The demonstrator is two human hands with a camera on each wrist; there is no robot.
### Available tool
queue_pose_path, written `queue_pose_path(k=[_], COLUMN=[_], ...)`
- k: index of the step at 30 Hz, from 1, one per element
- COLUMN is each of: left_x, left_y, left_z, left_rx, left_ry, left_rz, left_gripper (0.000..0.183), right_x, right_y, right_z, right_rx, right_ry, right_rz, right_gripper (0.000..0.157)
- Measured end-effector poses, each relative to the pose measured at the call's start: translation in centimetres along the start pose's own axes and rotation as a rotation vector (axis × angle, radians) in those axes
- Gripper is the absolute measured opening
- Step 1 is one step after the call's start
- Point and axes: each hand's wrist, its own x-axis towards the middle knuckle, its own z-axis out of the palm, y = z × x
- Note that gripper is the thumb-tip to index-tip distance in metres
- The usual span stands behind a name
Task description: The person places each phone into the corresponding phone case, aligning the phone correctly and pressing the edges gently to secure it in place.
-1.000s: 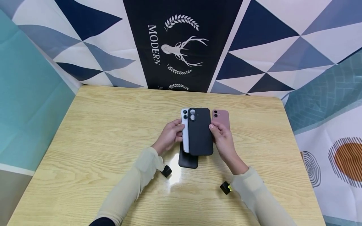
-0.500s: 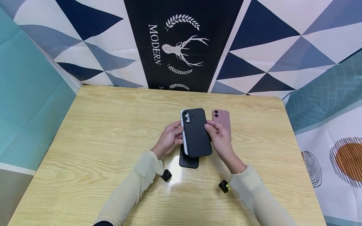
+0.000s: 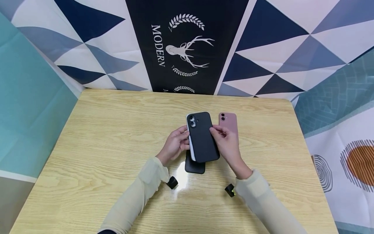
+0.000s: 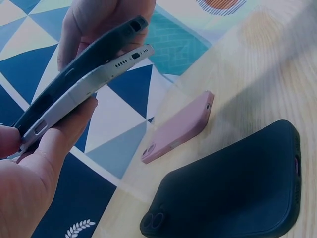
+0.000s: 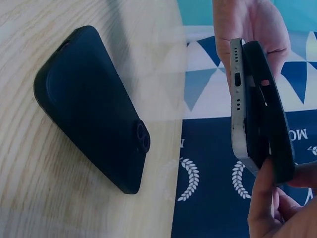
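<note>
My left hand (image 3: 176, 141) holds a white phone (image 3: 191, 149) by its left side, thumb on the edge. With thumb and fingers, my right hand (image 3: 229, 144) pinches the right side of a black phone case (image 3: 203, 138). The case covers most of the phone's back, and lenses show through its camera opening. From the left wrist, the case (image 4: 81, 64) and the silver phone edge (image 4: 84, 94) meet near the camera end and spread apart at the port end. A wedge-shaped gap also separates phone (image 5: 238, 109) and case (image 5: 272, 119) in the right wrist view.
A phone in a black case (image 3: 195, 167) lies on the wooden table (image 3: 117, 130), partly beneath the held pair in the head view. Right of it lies a pink phone (image 3: 229, 121), partly behind my right hand. A patterned cloth (image 3: 187, 48) hangs along the table's far edge.
My right hand has brought the black case leftward over the white phone's back and tilted it slightly. Over the last half second it has shifted only a little. The left hand stays nearly still.
</note>
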Motion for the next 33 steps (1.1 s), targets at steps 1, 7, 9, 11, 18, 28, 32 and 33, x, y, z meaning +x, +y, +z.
queue_pose_path(k=[1, 7, 9, 11, 18, 28, 32, 33], left_x=[-0.02, -0.07, -0.09, -0.09, 0.01, -0.07, -0.11, -0.11], left_y=[0.01, -0.06, -0.05, -0.01, 0.03, 0.02, 0.00, -0.02], left_z=[0.01, 0.05, 0.07, 0.10, 0.15, 0.44, 0.55, 0.56], left_rx=[-0.002, -0.022, -0.030, -0.040, -0.055, -0.016, 0.004, 0.007], left_ry=[-0.005, -0.019, -0.016, -0.011, -0.003, 0.016, 0.026, 0.029], left_rz=[0.001, 0.010, 0.011, 0.011, 0.011, 0.012, 0.009, 0.008], left_gripper=[0.044, 0.044, 0.044, 0.044, 0.045, 0.043, 0.043, 0.042], right_x=[0.02, -0.05, -0.06, -0.06, 0.01, -0.14, -0.20, -0.20], right_y=[-0.01, -0.09, -0.11, -0.14, -0.19, -0.22, -0.15, -0.14], right_z=[-0.01, 0.04, 0.08, 0.12, 0.18, 0.32, 0.33, 0.32], right_rx=[-0.005, -0.030, -0.033, -0.035, -0.042, -0.062, -0.074, -0.072], right_ry=[0.005, 0.035, 0.039, 0.041, 0.053, 0.074, 0.075, 0.075], right_rz=[-0.006, -0.025, -0.028, -0.028, -0.042, -0.072, -0.077, -0.077], right_gripper=[0.025, 0.023, 0.023, 0.023, 0.022, 0.021, 0.020, 0.020])
